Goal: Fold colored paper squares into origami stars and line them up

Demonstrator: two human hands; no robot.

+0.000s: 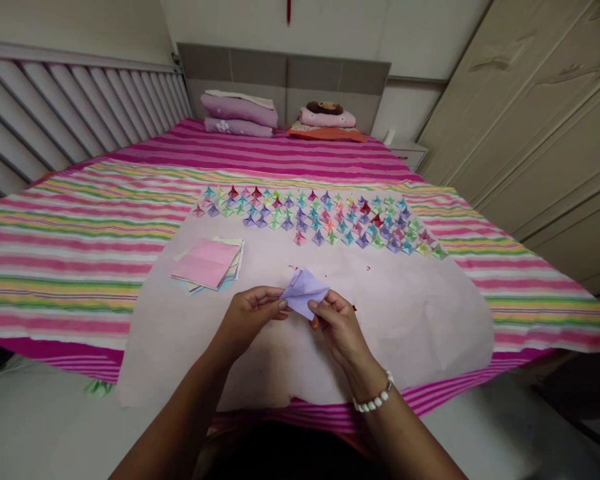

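Observation:
A lavender sheet of origami paper (305, 293), partly folded into a diamond shape, is held up over the white sheet (180, 353). My left hand (253, 313) pinches its left corner between thumb and fingers. On the right side my right hand (337, 327) grips the same paper, thumb on its face; a beaded bracelet circles that wrist. To the left lies a loose stack of square coloured paper (207, 263), pink on top. Beyond the hands, rows of small folded paper pieces (325, 217) in many colours stand on the white sheet.
The white sheet lies on a bed with a striped cover (65, 247). Folded purple bedding (240, 113) and a pink folded stack (327, 120) rest by the headboard (285, 73). A slatted rail (95, 107) runs along the left; a pale wardrobe (540, 113) stands at right.

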